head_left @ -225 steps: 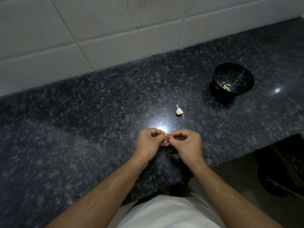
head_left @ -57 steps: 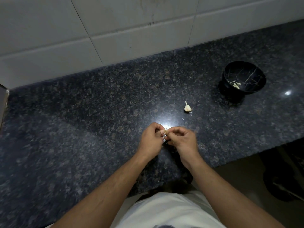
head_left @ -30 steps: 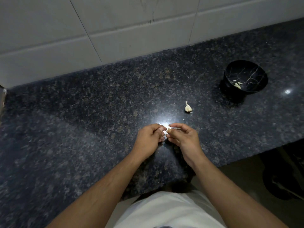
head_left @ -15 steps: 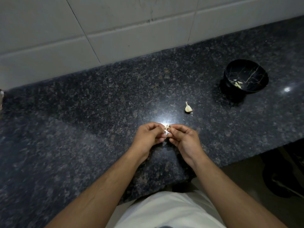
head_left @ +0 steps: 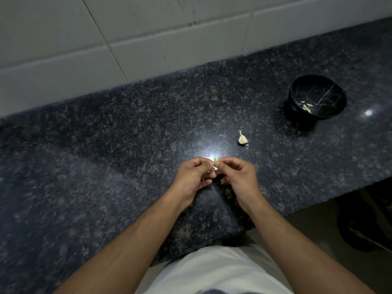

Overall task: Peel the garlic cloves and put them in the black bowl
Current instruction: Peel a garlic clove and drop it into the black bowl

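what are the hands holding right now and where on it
A garlic clove, pinched between the fingertips of the left hand and right hand, one at each side of it. Which end each hand has cannot be told.

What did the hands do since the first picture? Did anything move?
Hardly anything moved. The left hand and right hand still pinch the same garlic clove, picking at its skin. The loose clove stays on the counter, and the black bowl keeps its peeled pieces.
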